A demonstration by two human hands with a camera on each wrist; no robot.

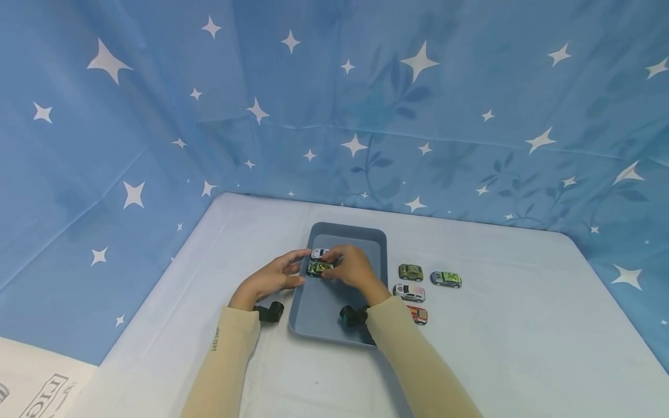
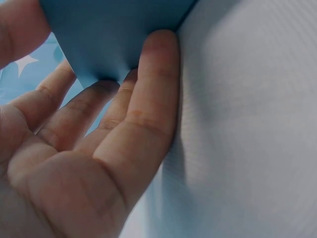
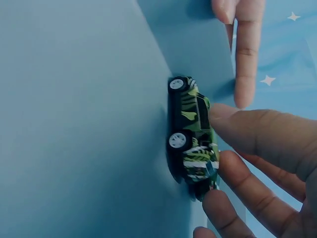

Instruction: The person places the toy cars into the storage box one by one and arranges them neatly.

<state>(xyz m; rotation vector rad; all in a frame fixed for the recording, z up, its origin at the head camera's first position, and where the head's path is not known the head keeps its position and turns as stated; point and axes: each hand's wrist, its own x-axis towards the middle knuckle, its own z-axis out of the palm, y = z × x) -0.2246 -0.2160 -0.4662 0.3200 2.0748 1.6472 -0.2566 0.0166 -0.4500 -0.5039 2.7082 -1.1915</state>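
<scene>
In the head view my left hand (image 1: 272, 280) is at the left wall of a grey-blue tray (image 1: 326, 322). Its fairly straight fingers (image 2: 153, 84) press the outer face of that wall in the left wrist view. Inside the tray, my right hand (image 1: 354, 270) pinches a black-and-green patterned toy car (image 3: 190, 126) by its upper part, thumb on the roof side. The car's wheels are close to the tray floor. Just behind it, a white toy car (image 1: 317, 253) stands along the left wall, partly covered by the right fingers.
Right of the tray are an olive-green toy car (image 1: 410, 272), a blue-grey and green one (image 1: 446, 279), a white one (image 1: 409, 292) and a red one (image 1: 418, 314), partly behind the right sleeve. A white cloth (image 1: 522, 325) covers the table; a blue starry curtain (image 1: 470, 87) hangs behind.
</scene>
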